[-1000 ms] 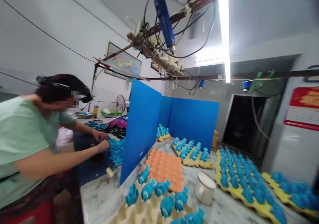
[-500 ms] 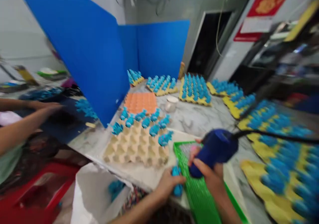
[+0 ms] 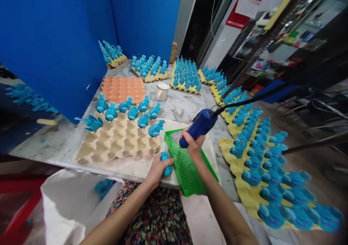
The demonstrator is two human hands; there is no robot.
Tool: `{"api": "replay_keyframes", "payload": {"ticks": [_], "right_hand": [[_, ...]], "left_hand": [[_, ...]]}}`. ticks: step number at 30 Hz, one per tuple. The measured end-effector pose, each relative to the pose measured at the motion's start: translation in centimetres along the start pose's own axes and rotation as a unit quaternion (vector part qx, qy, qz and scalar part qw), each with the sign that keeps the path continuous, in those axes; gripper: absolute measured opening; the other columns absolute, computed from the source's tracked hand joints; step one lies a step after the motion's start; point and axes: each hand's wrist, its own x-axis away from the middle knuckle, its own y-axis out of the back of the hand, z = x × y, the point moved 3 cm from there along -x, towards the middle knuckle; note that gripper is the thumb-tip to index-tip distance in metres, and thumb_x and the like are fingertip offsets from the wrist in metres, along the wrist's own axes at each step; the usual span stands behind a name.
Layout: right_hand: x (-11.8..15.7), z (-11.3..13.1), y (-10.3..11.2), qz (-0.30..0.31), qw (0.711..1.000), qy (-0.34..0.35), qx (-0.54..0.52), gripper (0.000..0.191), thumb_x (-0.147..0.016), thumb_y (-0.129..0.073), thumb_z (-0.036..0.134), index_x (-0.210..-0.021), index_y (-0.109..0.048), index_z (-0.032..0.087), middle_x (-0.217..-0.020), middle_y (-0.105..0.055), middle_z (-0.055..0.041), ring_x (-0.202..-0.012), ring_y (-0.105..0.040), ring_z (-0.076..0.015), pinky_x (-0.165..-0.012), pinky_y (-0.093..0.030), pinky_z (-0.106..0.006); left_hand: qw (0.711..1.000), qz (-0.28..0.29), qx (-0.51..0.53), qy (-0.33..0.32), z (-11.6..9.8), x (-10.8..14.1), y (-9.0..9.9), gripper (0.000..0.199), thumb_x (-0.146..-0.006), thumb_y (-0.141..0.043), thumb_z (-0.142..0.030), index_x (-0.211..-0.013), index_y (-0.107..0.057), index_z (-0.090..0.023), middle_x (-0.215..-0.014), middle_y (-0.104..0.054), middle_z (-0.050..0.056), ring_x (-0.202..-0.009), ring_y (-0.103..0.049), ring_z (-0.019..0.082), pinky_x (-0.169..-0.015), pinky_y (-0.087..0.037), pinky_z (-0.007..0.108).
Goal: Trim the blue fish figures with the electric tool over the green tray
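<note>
Turquoise fish figurine (image 3: 166,164), one only, sits clasped under your left hand (image 3: 157,171) near the front edge of the marble table (image 3: 46,147). Your fingers curl over it, and its blue body shows past them. Your right hand (image 3: 194,146) is clenched around one blue hot-air gun (image 3: 201,124), or a similar corded tool, with its lower end tipped toward a green perforated tray (image 3: 187,172). That single tray lies just beside the figurine, with a patch of silver granules (image 3: 176,137) at its far corner.

Left of your hands, one cream pulp egg tray (image 3: 114,143) carries nine figurines along its far rows, and the nearer cups are bare. One of the nine lies tilted at the tray's far left corner. Beyond it, one orange egg tray (image 3: 122,89) shows no figurines.

Toward the far edge and down the right edge of the table, at least six yellow egg trays hold dozens more figurines; the nearest yellow egg tray (image 3: 258,176) is packed. They overlap too much for an exact count.

One white mug (image 3: 162,91) stands between the orange and yellow trays. Two blue boards (image 3: 54,45) rise behind the far left of the table. Past them, loose figurines lie on a dark mat (image 3: 27,105), and one more rests in a white sack (image 3: 70,208) below the front edge.
</note>
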Motion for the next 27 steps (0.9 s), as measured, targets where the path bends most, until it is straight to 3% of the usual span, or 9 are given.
{"api": "replay_keyframes", "payload": {"ticks": [5,12,17,23,27], "right_hand": [[0.1,-0.4,0.1,-0.001,1.000,-0.010,0.026,0.022,-0.069,-0.066,0.027,-0.087,-0.055,0.021,-0.059,-0.058,0.0054,-0.051,-0.054,-0.0145,-0.057,-0.046,-0.030],[0.6,-0.8,0.4,-0.012,1.000,-0.003,-0.015,0.032,-0.070,-0.065,0.025,-0.099,-0.050,0.022,-0.062,-0.057,0.0068,-0.053,-0.054,-0.0143,-0.059,-0.046,-0.031],[1.0,-0.4,0.4,-0.024,1.000,0.002,-0.003,0.030,-0.071,-0.063,0.026,-0.098,-0.050,0.024,-0.061,-0.056,0.0068,-0.056,-0.055,-0.0160,-0.065,-0.048,-0.034],[1.0,0.3,0.2,-0.037,0.999,0.008,0.009,0.022,-0.069,-0.064,0.027,-0.087,-0.052,0.023,-0.062,-0.056,0.0054,-0.054,-0.053,-0.0160,-0.060,-0.047,-0.033],[1.1,2.3,0.0,-0.066,0.997,0.047,-0.003,0.010,-0.069,-0.063,0.024,-0.072,-0.053,0.022,-0.062,-0.057,0.0038,-0.054,-0.053,-0.0150,-0.062,-0.047,-0.033]], "left_hand": [[1.000,-0.009,-0.006,0.000,0.0,-0.1,0.2,0.025,-0.059,-0.072,-0.032,-0.068,-0.056,-0.015,-0.058,-0.053,-0.003,-0.053,-0.043,0.009,-0.052,-0.035,0.020],[1.000,-0.020,-0.006,0.010,-0.1,-0.2,0.1,0.026,-0.060,-0.072,-0.034,-0.067,-0.057,-0.015,-0.057,-0.054,-0.003,-0.050,-0.043,0.008,-0.048,-0.033,0.020],[1.000,-0.024,-0.006,0.012,-0.2,-0.2,0.0,0.026,-0.060,-0.072,-0.034,-0.066,-0.056,-0.015,-0.054,-0.052,-0.004,-0.047,-0.042,0.007,-0.047,-0.033,0.020],[1.000,-0.021,-0.011,0.001,0.0,-0.3,-0.2,0.036,-0.065,-0.070,-0.047,-0.071,-0.050,-0.017,-0.051,-0.046,-0.006,-0.042,-0.042,0.007,-0.039,-0.033,0.019],[1.000,-0.013,0.003,0.001,0.3,-0.4,-0.6,0.040,-0.067,-0.066,-0.054,-0.073,-0.050,-0.017,-0.051,-0.046,-0.006,-0.041,-0.042,0.008,-0.035,-0.033,0.019]]}}
